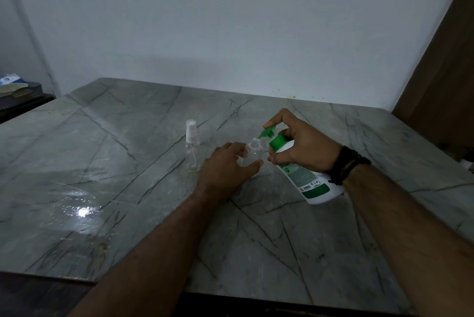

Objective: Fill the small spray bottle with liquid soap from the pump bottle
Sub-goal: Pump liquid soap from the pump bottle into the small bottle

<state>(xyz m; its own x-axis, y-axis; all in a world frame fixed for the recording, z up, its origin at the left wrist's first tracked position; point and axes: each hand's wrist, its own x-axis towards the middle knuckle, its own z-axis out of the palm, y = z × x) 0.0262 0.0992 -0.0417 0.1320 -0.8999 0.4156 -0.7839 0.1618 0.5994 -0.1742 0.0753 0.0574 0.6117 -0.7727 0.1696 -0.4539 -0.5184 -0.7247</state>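
Table: a grey, glossy marble-patterned table top veined with dark lines is seen; every place below is given relative to it.
Pump bottle: a white plastic pump bottle with green collar and green pump head is held tilted above the table's middle right, its nozzle brought just over the open bottle's mouth.
Right hand: the right hand is wrapped closed round the pump bottle's neck, a finger laid on the pump head; dark bands are worn at the wrist.
Left hand: the left hand is half curled round the open bottle, thumb and fingers touching its sides.
Open bottle: a small clear plastic uncapped spray bottle is stood upright at the table's middle.
Capped bottle: a second small clear bottle with a white sprayer is stood apart, left of the left hand.
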